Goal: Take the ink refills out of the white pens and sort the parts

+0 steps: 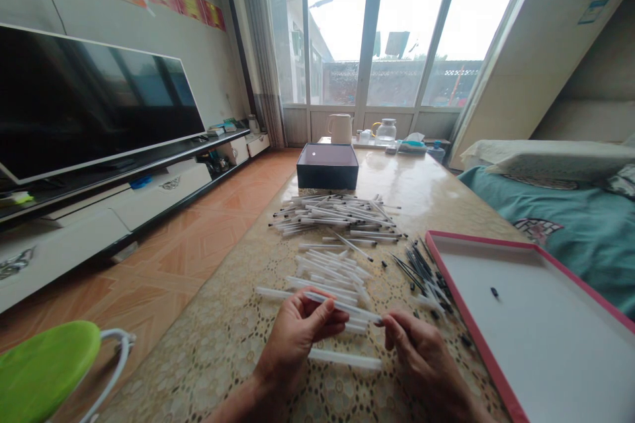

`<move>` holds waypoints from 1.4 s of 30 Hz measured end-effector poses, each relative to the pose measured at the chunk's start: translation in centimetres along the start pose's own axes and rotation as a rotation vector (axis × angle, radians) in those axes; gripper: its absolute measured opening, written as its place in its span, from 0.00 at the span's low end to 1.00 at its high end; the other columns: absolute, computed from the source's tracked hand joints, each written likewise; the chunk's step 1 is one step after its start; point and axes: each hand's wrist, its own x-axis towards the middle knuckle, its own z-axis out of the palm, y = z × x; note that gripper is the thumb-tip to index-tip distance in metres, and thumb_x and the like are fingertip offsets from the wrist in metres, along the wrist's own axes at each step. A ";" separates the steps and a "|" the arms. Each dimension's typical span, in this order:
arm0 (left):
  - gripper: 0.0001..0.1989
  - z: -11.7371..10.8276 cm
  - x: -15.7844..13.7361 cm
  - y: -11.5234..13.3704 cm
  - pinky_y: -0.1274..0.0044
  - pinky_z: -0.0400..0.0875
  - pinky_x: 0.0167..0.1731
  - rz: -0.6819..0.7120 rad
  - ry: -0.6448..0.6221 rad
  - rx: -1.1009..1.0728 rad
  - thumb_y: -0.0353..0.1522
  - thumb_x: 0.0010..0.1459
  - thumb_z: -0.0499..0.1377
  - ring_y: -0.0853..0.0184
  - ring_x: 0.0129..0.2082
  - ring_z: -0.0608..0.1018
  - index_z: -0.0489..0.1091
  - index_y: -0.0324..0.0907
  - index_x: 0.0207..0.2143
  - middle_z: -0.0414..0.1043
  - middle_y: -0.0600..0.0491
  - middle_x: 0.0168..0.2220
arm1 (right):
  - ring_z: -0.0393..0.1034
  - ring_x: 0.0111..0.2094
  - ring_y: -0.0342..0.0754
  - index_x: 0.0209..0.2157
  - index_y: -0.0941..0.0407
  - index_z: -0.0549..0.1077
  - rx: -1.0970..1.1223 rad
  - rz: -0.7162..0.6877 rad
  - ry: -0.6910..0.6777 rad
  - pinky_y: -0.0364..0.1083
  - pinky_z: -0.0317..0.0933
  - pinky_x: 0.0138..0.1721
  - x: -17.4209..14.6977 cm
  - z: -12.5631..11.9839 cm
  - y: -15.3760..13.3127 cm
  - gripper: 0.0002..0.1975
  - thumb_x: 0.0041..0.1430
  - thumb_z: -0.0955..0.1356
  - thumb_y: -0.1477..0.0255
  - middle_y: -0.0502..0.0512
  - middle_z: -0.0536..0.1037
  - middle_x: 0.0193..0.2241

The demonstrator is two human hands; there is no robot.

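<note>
My left hand [302, 330] is closed around a translucent white pen barrel [350, 307], thumb on top. At the barrel's right end, my right hand [419, 350] pinches a small dark pen piece between thumb and fingertips; the fingers mostly cover it. Below the hands lies a loose white barrel [344, 360] on the patterned tabletop. Just beyond them, several empty-looking white barrels [332, 268] are spread out. A larger heap of white pens with dark ends [342, 211] lies farther off. To the right are thin black refills [421, 264] and small black caps [434, 314].
A dark open box [327, 175] stands behind the heap. A shallow white tray with a pink rim [476, 337] holds one black cap [495, 293] at right. At the far end are a kettle [340, 127] and a glass jug [385, 129]. A green stool [49, 367] is left.
</note>
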 end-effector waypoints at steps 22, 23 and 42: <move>0.10 -0.1 0.2 -0.2 0.76 0.74 0.32 -0.001 -0.013 -0.002 0.33 0.46 0.66 0.67 0.27 0.79 0.70 0.36 0.29 0.78 0.49 0.25 | 0.63 0.23 0.44 0.23 0.56 0.66 -0.084 -0.043 -0.046 0.41 0.55 0.25 0.0 -0.2 0.3 0.20 0.64 0.55 0.62 0.49 0.67 0.20; 0.10 -0.2 0.2 -0.2 0.76 0.74 0.31 -0.004 -0.012 0.000 0.33 0.47 0.66 0.67 0.27 0.79 0.70 0.36 0.29 0.78 0.49 0.25 | 0.63 0.23 0.43 0.23 0.56 0.66 -0.080 -0.050 -0.040 0.41 0.55 0.25 0.0 -0.2 0.4 0.20 0.64 0.55 0.62 0.49 0.67 0.19; 0.09 -0.2 0.3 0.1 0.77 0.74 0.31 0.007 0.025 -0.030 0.31 0.46 0.66 0.68 0.27 0.79 0.70 0.36 0.28 0.78 0.50 0.24 | 0.64 0.22 0.43 0.33 0.55 0.66 0.113 0.041 0.047 0.40 0.58 0.22 0.0 0.1 0.5 0.09 0.59 0.62 0.63 0.48 0.69 0.21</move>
